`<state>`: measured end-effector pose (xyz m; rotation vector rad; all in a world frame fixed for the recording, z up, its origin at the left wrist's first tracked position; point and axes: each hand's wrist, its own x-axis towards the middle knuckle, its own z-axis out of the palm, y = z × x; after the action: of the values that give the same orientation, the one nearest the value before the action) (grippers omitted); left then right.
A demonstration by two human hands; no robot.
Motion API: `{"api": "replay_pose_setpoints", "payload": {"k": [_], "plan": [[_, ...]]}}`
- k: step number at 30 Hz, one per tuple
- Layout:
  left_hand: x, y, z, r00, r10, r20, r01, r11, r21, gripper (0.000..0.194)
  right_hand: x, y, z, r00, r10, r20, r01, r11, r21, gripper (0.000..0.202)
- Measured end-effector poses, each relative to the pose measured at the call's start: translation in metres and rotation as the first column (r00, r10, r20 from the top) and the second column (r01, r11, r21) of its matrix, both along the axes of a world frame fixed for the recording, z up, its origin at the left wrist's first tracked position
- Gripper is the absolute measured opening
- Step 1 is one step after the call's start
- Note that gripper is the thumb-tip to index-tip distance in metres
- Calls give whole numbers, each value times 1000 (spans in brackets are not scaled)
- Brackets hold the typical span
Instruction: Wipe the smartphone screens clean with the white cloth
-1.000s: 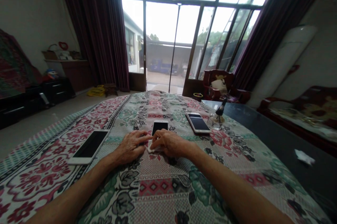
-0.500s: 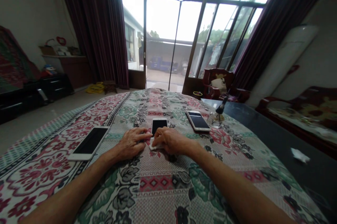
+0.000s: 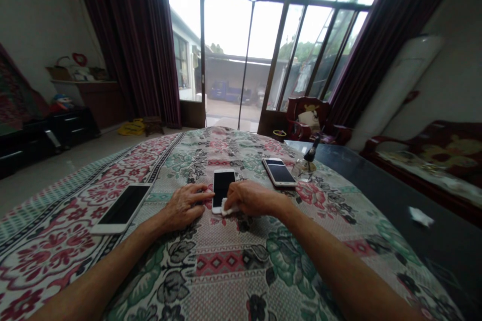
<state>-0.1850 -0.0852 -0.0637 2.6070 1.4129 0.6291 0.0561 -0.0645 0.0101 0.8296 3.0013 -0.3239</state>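
A white smartphone (image 3: 220, 191) with a dark screen lies face up on the patterned tablecloth (image 3: 226, 240), between my two hands. My left hand (image 3: 185, 206) rests flat on the cloth, fingers stretched out, its fingertips at the phone's left edge. With closed fingers, my right hand (image 3: 251, 198) pinches a crumpled white tissue (image 3: 228, 207) against the phone's lower right part. That hand hides the phone's right side. Further left lies a larger white smartphone (image 3: 123, 205), face up. Another white smartphone (image 3: 279, 172) lies to the right, beyond my right hand.
A clear glass item (image 3: 303, 168) with a dark upright object (image 3: 312, 150) stands beyond the right phone. A crumpled white tissue (image 3: 420, 216) lies on the dark surface (image 3: 399, 195) at the right. Wooden seats (image 3: 307, 115), curtains and a glass door stand beyond the table.
My right hand has moved slightly right with the tissue, from the phone's lower left towards its lower right, baring more of the screen. My left hand stays at the phone's edge. The whole view has shifted slightly.
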Motion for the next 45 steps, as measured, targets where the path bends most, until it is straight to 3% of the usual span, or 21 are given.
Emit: {"api": "replay_pose_setpoints", "payload": {"k": [9, 15, 18, 22, 29, 31, 35, 37, 39, 42, 45], "plan": [[-2, 0, -1, 1000, -4, -6, 4, 1000, -3, 44, 12, 9, 1, 993, -92, 73, 94, 995, -28, 44], [-2, 2, -4, 1000, 0, 3, 0, 1000, 9, 45, -10, -9, -3, 995, -103, -11, 104, 993, 48, 38], [-2, 3, -5, 1000, -15, 5, 15, 1000, 15, 45, -15, -11, -8, 962, -274, -5, 273, 957, 100, 30], [-3, 2, -7, 1000, 0, 15, 0, 1000, 26, 45, -12, -4, -14, 850, -527, -29, 522, 833, 185, 26], [-3, 4, -10, 1000, -4, 30, 2, 999, 52, 45, -30, -13, -30, 937, -324, -133, 346, 917, 197, 25], [-3, 4, -10, 1000, -4, 28, 3, 999, 54, 45, -31, -9, -29, 919, -375, -120, 391, 903, 180, 25], [-2, 2, -6, 1000, 6, 19, -6, 999, 41, 45, -22, 3, -22, 827, -556, -86, 562, 807, 181, 27], [-2, 1, -4, 1000, 12, 16, -12, 999, 34, 45, -19, 5, -22, 803, -588, -102, 595, 779, 196, 29], [-2, 1, -4, 1000, 17, 19, -17, 999, 32, 45, -21, 2, -25, 830, -538, -149, 558, 806, 198, 30], [-2, 2, -5, 1000, 7, 24, -7, 999, 37, 43, -29, -1, -34, 921, -321, -219, 366, 907, 210, 29], [-2, 2, -5, 1000, 9, 23, -9, 999, 34, 43, -33, 8, -40, 944, -240, -227, 289, 933, 213, 26]]}}
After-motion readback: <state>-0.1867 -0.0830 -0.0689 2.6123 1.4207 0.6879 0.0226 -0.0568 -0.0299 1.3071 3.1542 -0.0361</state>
